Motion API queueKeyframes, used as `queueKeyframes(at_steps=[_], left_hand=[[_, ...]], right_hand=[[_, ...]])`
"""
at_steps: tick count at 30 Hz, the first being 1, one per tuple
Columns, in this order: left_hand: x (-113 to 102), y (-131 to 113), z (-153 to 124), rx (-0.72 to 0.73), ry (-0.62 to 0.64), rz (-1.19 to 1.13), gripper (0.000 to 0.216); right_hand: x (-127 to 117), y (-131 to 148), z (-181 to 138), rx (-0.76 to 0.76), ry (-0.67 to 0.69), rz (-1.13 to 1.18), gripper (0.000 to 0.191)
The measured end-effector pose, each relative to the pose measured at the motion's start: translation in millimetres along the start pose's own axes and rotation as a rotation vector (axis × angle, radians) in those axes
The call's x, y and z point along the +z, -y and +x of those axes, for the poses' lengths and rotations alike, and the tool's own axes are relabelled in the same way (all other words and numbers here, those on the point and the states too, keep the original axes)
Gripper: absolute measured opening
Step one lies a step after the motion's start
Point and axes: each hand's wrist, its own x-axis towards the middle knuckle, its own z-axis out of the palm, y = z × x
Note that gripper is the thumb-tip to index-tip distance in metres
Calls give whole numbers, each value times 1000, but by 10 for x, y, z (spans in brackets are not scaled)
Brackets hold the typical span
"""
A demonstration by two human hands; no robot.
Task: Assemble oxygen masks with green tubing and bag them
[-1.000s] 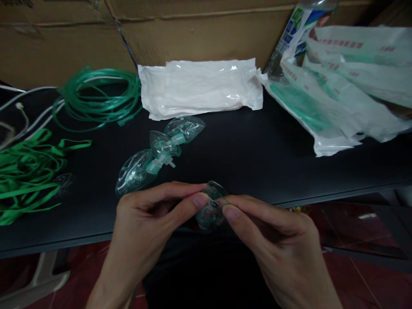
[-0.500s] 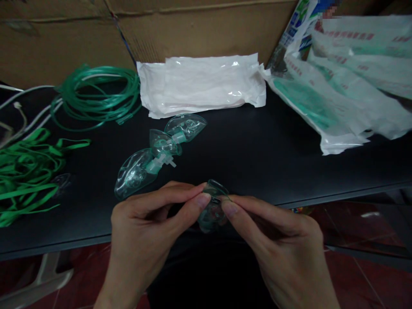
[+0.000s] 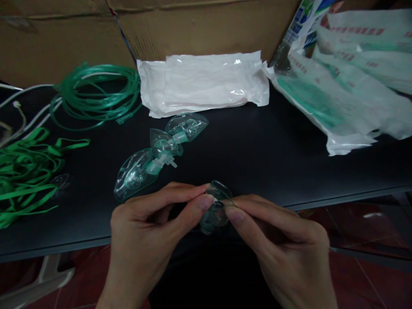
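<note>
- Clear green-tinted plastic is sitting between both hands: a small mask (image 3: 216, 210), held just over the near edge of the table (image 3: 257, 171).
- The left hand (image 3: 144, 231) is pinching the mask's left side between thumb and forefinger, with the other fingers curling in loosely.
- The right hand (image 3: 283, 244) is pinching the right side the same way, and neither hand is spread.
- What the fingertips are working at on the mask is too small to tell.
- Just beyond the hands, three more masks (image 3: 161, 152) are lying in a slanting row on the table, touching end to end. Judging by that, those three are set aside and the fourth is the piece in hand.
- Farther left, green straps (image 3: 25, 176) and a coil of green tubing (image 3: 96, 96) are lying loose, joined to no mask, so they seem to be waiting unused.
- At the back a white packet (image 3: 202, 81) is lying flat, sealed bags (image 3: 337, 98) are piling up on the right, and a cardboard box (image 3: 193, 30) is standing behind everything.
</note>
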Motion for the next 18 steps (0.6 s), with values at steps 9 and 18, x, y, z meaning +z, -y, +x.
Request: queueKeyframes(at_steps=[9, 18], left_hand=[[-28, -6, 92, -89, 116, -78, 13], [-67, 3, 92, -135, 141, -56, 12]], right_hand=[[-107, 79, 32, 21, 72, -100, 27], [-12, 120, -71, -72, -46, -284, 21]])
